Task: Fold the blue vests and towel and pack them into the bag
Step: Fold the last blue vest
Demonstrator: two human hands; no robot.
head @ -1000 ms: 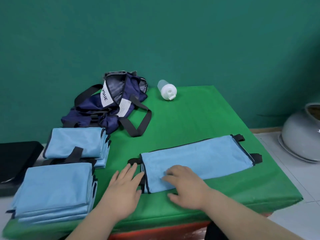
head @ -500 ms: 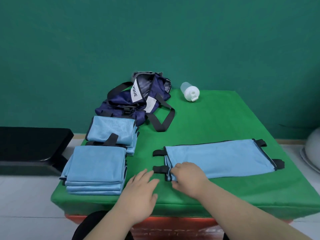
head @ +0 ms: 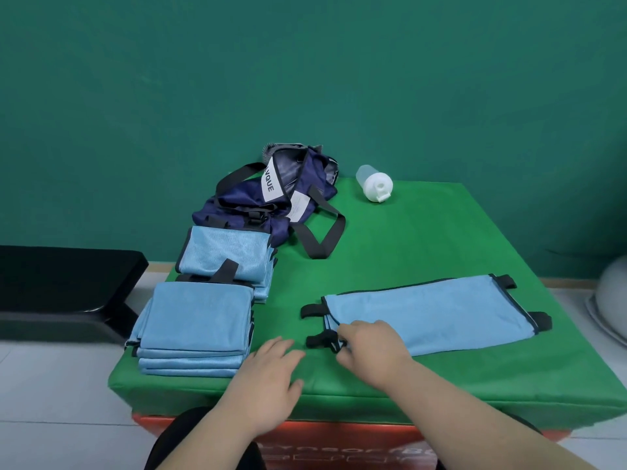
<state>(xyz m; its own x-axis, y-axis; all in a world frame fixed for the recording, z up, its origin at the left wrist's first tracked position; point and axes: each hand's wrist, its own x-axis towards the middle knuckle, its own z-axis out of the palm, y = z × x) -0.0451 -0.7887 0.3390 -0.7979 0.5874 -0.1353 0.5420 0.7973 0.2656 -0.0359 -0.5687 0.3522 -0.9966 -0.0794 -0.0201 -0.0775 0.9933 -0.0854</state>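
A light-blue vest (head: 441, 317) with black straps lies folded lengthwise on the green table (head: 407, 239), right of centre. My right hand (head: 369, 347) pinches its near-left corner at the black strap, fingers curled. My left hand (head: 271, 371) rests flat and open on the green cloth just left of that corner. Two stacks of folded blue vests sit at the left: a near stack (head: 196, 323) and a far stack (head: 227, 259). The navy bag (head: 271, 201) lies open at the back left, straps spread out.
A white-capped clear bottle (head: 375, 186) lies on its side at the back of the table. A black bench (head: 64, 286) stands left of the table. A grey rounded vessel (head: 614, 300) sits on the floor at the right. A teal wall is behind.
The view has swung left and back. My right hand slid from the vest's flat surface to its near-left corner and curled onto it. My left hand stays flat beside it.
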